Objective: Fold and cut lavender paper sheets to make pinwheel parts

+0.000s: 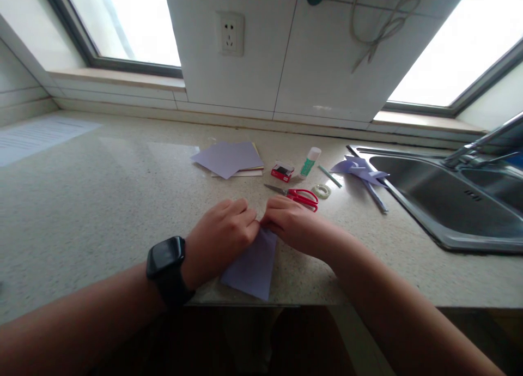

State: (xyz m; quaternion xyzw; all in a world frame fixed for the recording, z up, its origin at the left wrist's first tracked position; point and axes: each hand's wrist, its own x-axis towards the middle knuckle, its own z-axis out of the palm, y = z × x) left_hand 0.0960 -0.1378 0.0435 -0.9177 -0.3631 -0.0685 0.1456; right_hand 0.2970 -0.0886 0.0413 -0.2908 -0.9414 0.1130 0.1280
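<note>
Purple paper (252,266) lies at the counter's (134,201) front edge, its far corner pinched between the fingers of left hand (226,231) and right hand (292,223). Red-handled scissors (300,196) rest just beyond the right hand.

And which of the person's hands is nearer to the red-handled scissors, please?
The right. The right hand is just on the near side of the red-handled scissors; the left hand is farther away, to their left and also on the near side.
</note>
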